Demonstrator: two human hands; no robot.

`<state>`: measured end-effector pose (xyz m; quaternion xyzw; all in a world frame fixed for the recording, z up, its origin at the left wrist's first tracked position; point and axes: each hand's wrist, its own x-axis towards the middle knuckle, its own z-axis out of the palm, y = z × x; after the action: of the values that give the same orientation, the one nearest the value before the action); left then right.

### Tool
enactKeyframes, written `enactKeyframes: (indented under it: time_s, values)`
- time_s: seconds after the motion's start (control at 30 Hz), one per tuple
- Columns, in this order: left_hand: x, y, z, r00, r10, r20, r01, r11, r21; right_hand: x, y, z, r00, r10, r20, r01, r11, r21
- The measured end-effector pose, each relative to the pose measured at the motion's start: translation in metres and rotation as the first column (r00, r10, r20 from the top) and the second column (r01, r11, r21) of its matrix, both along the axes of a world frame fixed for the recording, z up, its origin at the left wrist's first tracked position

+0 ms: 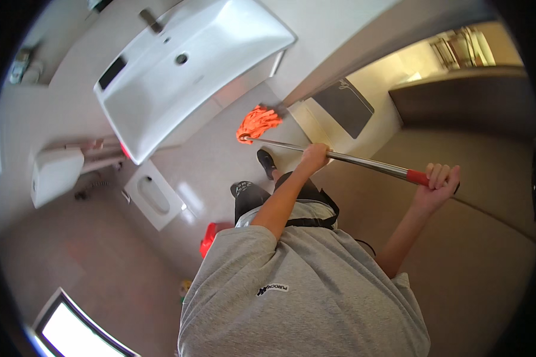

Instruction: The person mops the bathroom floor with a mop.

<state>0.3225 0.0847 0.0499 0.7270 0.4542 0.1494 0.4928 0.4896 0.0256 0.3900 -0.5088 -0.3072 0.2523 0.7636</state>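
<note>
Both of my hands are on the metal handle of a mop, which slants from the right down to the floor ahead of my feet. My left hand is closed around the middle of the pole. At the upper end, my right hand grips the red section near the black tip. The mop's orange strip head lies on the grey tiled floor, beside the foot of a wall edge and just beyond my dark shoe.
A white washbasin with a tap juts out ahead on the left. Left of me are a squat toilet and a white cistern. A red container stands near my side. A dark grey mat lies beyond the doorway.
</note>
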Motion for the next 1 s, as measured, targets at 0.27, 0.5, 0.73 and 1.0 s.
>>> enactKeyframes:
  time_s: [0.27, 0.5, 0.73, 1.0]
  values:
    - [-0.102, -0.058, -0.04, 0.89, 0.448, -0.081, -0.45, 0.893, -0.006, -0.05, 0.054, -0.062, 0.728, 0.591, -0.347, -0.591, 0.798, 0.118]
    - [-0.206, -0.126, -0.067, 0.522, 0.803, -0.287, -0.82, 0.566, 0.092, -0.18, 0.084, -0.108, 0.316, 0.81, -0.493, -0.908, 0.409, 0.091]
    - [-0.287, -0.232, -0.097, 0.368, 0.794, -0.483, -0.901, 0.432, 0.024, -0.248, 0.039, -0.139, -0.065, 0.941, -0.333, -0.969, -0.139, -0.204]
    - [-0.317, -0.288, -0.058, 0.501, 0.852, -0.151, -0.858, 0.512, 0.038, -0.252, 0.028, -0.085, -0.489, 0.872, -0.009, -0.841, -0.474, -0.261]
